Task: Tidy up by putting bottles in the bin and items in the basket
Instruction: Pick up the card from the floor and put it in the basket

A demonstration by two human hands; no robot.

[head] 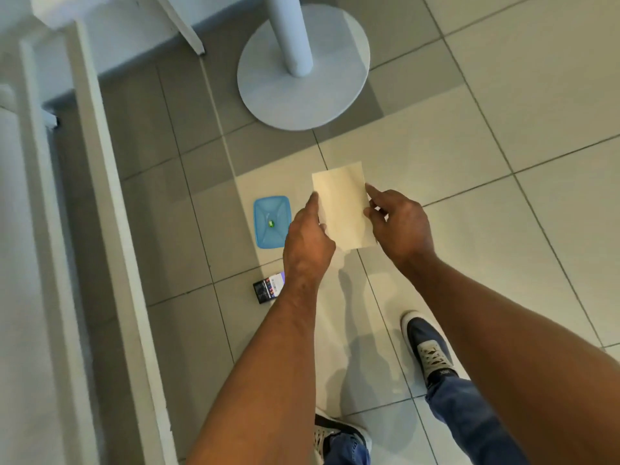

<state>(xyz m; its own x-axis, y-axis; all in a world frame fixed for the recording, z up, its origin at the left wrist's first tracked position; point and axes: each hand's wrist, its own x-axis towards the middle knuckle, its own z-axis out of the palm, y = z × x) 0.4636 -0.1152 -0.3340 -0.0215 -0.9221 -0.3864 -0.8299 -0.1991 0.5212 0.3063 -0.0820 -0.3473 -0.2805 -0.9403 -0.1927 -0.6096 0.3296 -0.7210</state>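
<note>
Neither bin nor basket shows, so tidying looks unfinished. Above the tiled floor (pixel 503 129), both the left hand (pixel 307 239) and right hand (pixel 399 226) pinch a cream envelope (pixel 342 209); a blue container lid (pixel 271 221) and small dark box (pixel 268 288) lie uncollected.

Tiled room (pixel 503 112), white pedestal table base (pixel 302 95)

Your hands hold a paper (pixel 342 209) above the floor (pixel 503 129). Left of it lies a lid (pixel 270 221); a box (pixel 266 287) nearer you. Pedestal base (pixel 302 92) beyond.
</note>
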